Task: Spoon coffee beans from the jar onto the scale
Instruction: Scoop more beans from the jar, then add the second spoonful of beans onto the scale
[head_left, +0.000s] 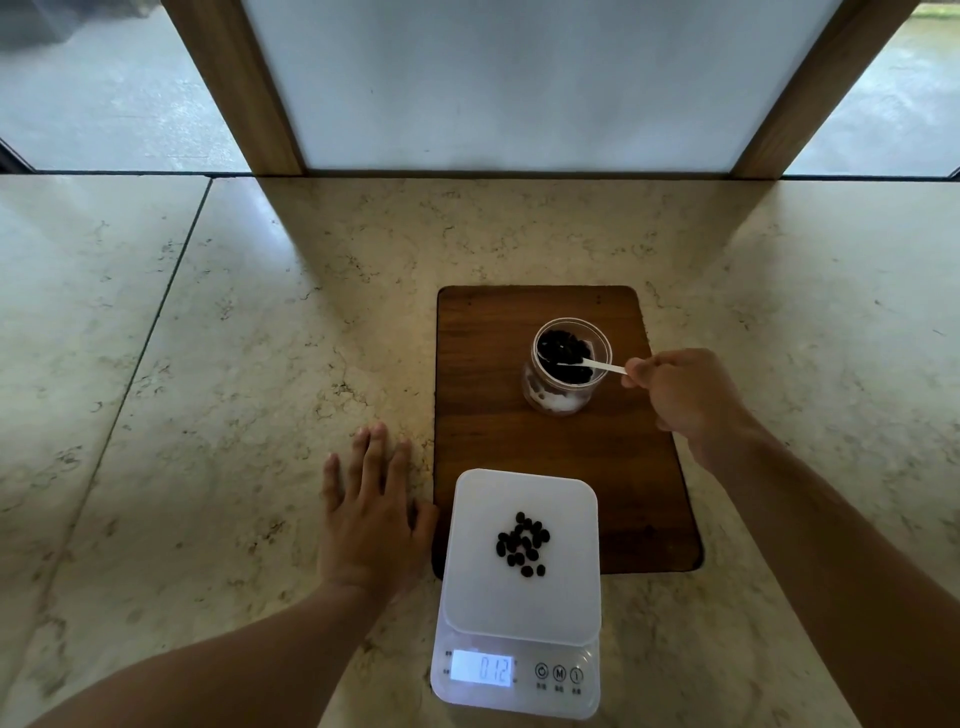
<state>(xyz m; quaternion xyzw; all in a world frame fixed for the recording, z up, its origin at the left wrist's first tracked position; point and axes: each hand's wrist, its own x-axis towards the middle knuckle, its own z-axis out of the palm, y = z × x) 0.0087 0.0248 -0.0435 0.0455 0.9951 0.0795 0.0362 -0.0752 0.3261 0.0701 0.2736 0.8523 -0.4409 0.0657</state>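
A clear jar (556, 395) of dark coffee beans stands open on a wooden board (478, 405). My right hand (685, 400) pinches the end of a white spoon (605, 367), whose bowl is down among the beans in the jar. Nearer to me sits a white scale (467, 587), partly on the board, with a small pile of beans (523, 544) on its platform. Its lit display (481, 669) reads 012. My left hand (369, 519) lies flat on the counter just left of the scale, fingers spread, holding nothing.
The board and scale rest on a beige marble counter (234, 364). Behind it a frosted panel (519, 78) in a wooden frame (244, 88) stands against the back edge, with windows on either side.
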